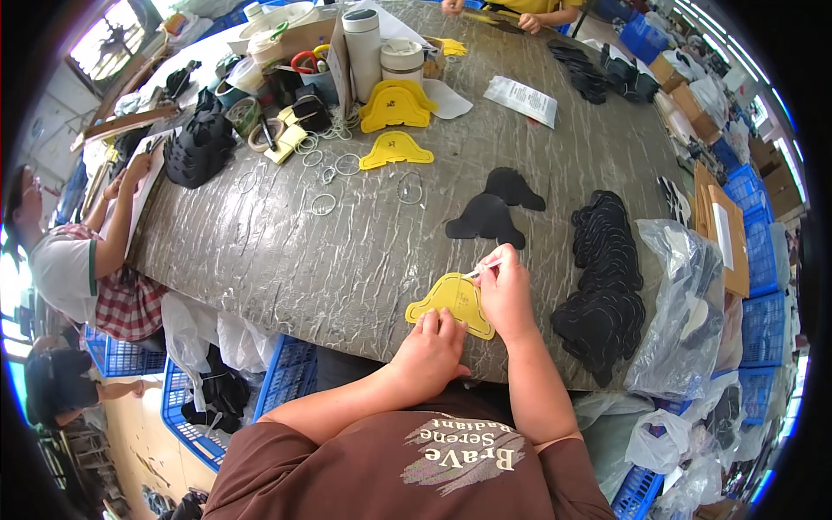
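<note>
A yellow cap-shaped template [450, 299] lies at the near edge of the grey table [347, 251]. My left hand [431, 347] presses flat on the template's lower edge. My right hand [505, 290] grips a thin silver pen [482, 269] with its tip at the template's upper right rim. Just beyond lie two black cut pieces [497, 208] of the same shape. To my right a long stack of black pieces [604, 286] runs along the table.
More yellow templates [397, 121], rubber bands [325, 178], tape rolls, cylinders and another black stack [199, 147] crowd the far left. A person sits at the left side; another person's hands show at the far end. Clear plastic bags [685, 303] and blue crates [763, 260] stand right.
</note>
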Demonstrator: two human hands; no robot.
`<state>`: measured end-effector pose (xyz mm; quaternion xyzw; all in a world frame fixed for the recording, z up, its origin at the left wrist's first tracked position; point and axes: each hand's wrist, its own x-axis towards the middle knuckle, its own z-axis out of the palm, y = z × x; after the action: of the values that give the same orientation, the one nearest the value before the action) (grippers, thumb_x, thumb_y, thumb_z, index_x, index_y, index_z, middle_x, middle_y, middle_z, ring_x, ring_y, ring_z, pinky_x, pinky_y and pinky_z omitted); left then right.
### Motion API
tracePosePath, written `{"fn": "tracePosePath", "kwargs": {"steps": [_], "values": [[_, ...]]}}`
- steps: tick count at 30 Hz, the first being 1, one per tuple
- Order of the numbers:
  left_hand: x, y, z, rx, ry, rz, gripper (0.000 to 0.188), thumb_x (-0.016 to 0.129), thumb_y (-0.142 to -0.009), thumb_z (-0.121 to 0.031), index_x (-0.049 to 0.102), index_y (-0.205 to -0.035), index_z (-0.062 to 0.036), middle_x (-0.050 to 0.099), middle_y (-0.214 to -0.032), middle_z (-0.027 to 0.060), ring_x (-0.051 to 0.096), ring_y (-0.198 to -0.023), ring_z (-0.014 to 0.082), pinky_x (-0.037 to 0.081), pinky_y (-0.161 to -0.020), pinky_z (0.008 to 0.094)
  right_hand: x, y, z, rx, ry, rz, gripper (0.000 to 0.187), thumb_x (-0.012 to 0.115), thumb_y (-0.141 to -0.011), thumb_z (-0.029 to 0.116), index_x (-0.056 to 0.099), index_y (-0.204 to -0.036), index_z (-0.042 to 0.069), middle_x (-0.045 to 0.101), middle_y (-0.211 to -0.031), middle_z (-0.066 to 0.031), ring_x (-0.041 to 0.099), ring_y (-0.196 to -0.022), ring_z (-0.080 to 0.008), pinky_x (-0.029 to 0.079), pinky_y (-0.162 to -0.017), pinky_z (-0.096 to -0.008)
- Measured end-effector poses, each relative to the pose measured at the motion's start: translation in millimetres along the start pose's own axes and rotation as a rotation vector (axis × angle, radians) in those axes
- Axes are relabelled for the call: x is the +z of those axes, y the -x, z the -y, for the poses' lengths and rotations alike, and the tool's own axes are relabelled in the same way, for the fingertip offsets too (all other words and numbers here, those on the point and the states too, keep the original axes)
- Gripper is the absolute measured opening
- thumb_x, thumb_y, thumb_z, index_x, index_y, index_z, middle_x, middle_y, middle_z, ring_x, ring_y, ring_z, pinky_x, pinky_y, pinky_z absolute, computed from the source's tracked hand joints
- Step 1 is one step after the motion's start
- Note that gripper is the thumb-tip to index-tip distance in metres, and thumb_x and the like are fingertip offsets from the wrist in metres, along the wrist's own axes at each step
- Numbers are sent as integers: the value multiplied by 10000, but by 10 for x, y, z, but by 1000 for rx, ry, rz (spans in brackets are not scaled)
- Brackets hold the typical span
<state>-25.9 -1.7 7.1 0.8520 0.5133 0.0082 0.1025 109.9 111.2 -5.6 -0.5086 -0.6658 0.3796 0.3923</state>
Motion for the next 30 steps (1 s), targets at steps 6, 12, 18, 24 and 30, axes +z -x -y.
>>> {"fn": "tracePosePath", "kwargs": {"steps": [6,12,18,24,30], "values": [[6,-2,4,4,-2,-8,734,655,-811,-489,519,-1291,50,488,-1272,296,479,-1171,426,488,-937,442,6,12,-29,-48,23,3,137,586,-850,-54,479,-913,5,633,-787,-199,654,-748,-383,505,-640,-425],[9,-1,-6,2,-8,-6,730,656,-810,-489,522,-1289,46,484,-1272,291,477,-1172,424,486,-941,442,-32,85,-105,-60,31,-62,148,586,-841,-65,479,-915,6,622,-779,-195,644,-732,-377,502,-647,-412],[0,-9,-2,-10,9,7,725,659,-809,-486,525,-1291,38,480,-1273,288,476,-1169,420,477,-951,442,-107,181,-168,-96,4,-69,138,581,-851,-62,477,-913,5,632,-797,-173,652,-718,-346,505,-640,-391],[3,-6,-4,-11,-2,3,723,664,-807,-481,518,-1298,29,475,-1275,286,482,-1158,411,482,-941,435,-167,401,-136,-109,27,-84,130,581,-871,-43,471,-920,6,638,-810,-154,662,-715,-302,513,-628,-371],[-10,-10,-4,-11,-7,3,723,673,-798,-480,519,-1292,24,476,-1269,278,488,-1143,397,491,-924,417,-195,592,-173,-112,18,-83,150,580,-872,-56,462,-946,-2,646,-854,-155,667,-731,-290,522,-630,-352]]}}
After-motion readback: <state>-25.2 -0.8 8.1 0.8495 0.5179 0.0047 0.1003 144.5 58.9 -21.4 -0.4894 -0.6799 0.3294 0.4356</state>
